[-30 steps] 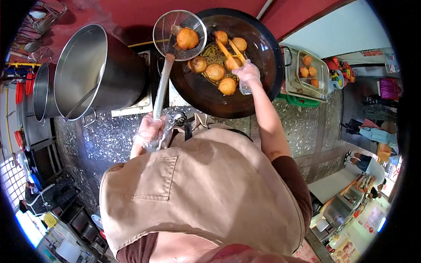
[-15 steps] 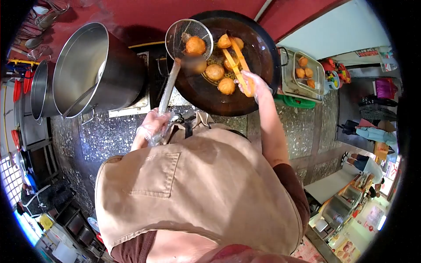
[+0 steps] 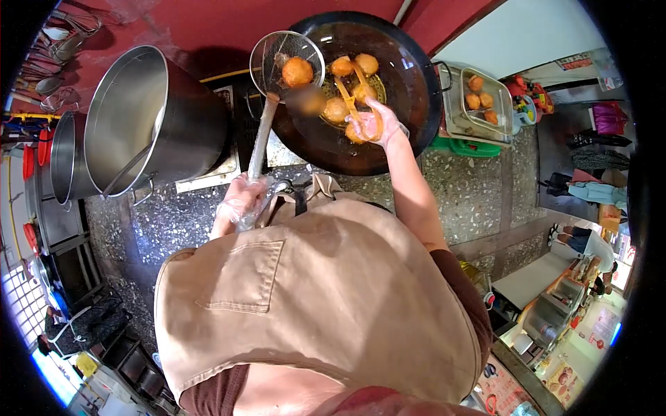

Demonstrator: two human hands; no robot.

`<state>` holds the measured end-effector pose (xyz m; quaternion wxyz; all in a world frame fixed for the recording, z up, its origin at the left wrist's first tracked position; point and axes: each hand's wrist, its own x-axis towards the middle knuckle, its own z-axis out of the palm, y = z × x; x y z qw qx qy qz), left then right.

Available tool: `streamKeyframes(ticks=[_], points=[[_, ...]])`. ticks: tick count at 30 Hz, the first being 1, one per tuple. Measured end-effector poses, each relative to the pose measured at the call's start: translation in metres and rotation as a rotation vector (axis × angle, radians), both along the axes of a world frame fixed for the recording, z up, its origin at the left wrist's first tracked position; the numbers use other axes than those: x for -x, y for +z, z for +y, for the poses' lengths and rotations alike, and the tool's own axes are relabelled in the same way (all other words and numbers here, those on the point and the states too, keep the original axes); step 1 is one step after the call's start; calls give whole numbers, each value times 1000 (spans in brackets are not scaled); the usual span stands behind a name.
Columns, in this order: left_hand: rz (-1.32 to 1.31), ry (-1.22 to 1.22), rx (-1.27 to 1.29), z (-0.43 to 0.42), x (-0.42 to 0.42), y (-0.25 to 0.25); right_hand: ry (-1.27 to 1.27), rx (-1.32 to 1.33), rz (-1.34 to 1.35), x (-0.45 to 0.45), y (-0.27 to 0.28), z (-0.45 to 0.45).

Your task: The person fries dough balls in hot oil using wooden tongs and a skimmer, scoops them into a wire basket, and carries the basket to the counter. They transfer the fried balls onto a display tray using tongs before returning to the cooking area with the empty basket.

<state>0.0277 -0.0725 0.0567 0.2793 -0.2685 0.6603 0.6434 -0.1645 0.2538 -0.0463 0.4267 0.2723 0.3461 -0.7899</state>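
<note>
Across the centre of the frame, dark speckled stone flooring (image 3: 451, 194) shows around the wearer's light-brown cloth apron (image 3: 333, 277); dull red wall (image 3: 187, 28) along the top. Upper left: tall grey metal stockpot (image 3: 198, 125), long utensil (image 3: 128, 170) leaning inside. Upper centre: wide round black metal wok (image 3: 415, 128) with several round golden-brown balls (image 3: 335, 109) clustered left of its middle. Upper right, near the wok: clear rectangular container (image 3: 498, 97) with four similar balls.

Round silvery wire-mesh strainer (image 3: 269, 75) overlaps the wok's left rim in view, one ball in its basket. Basket end points up; long axis of the handle near vertical, top leaning slightly right. Dark blurred patch beside the basket, contents unclear. Flat yellow-orange tongs (image 3: 348, 98) sit over the wok, tips up and slightly left, arms apart; can't tell if they grip a ball.

Left hand (image 3: 241, 197), clear plastic glove, low at the handle's bottom end, fingers wrapped round it. Right hand (image 3: 381, 125), also gloved, holds the tongs between thumb and fingers; bare forearm slants up and left from a dark brown sleeve (image 3: 461, 284).
</note>
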Motion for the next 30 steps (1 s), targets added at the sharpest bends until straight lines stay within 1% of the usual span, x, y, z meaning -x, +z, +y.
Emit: streamKeyframes(ticks=[2, 3, 5, 7, 11, 13, 15, 17, 18, 19, 20, 21, 22, 23, 25, 26, 27, 29, 30], points=[[2, 5, 13, 0, -1, -1, -35, 198, -6, -10, 1, 2], [8, 24, 2, 0, -1, -1, -40, 197, -9, -17, 7, 3], [6, 38, -13, 2, -1, 0, -40, 314, -21, -29, 19, 6], [25, 42, -1, 3, 1, 5, -73, 313, -77, -40, 33, 13], [66, 8, 6, -2, 2, -2, -3, 372, -4, -65, 50, 42], [66, -18, 4, -7, 3, -7, -43, 150, 138, -84, 82, 49], [71, -45, 1, -8, 4, -9, -53, 100, 135, -97, 93, 61], [74, -28, -5, -8, 6, -7, -43, -495, 330, -110, 99, 64], [100, -22, 23, -3, 7, -3, 53, -635, 352, -109, 91, 72], [98, -28, 23, -1, 8, 1, 48, -637, 348, -114, 71, 82], [89, -33, 29, 0, 9, 6, 101, -1021, 633, -121, 42, 92], [79, -39, 34, 1, 10, 8, 158, -1404, 918, -126, 28, 97], [78, -45, 33, 0, 10, 8, 428, -1725, 1003, -130, 64, 84], [53, -35, 14, -1, 11, 8, 425, -1727, 995, -129, 78, 74], [29, -32, -7, -1, 13, 9, 738, -1985, 1077, -129, 91, 60], [25, -36, -1, 0, 14, 9, 790, -2017, 1079, -128, 92, 55], [21, -37, 4, 0, 14, 10, 789, -2018, 1077, -126, 91, 53], [18, -43, 6, 1, 15, 10, 876, -2121, 1136, -120, 85, 49], [15, -49, 8, 0, 15, 10, 896, -2157, 1120, -115, 83, 44]])
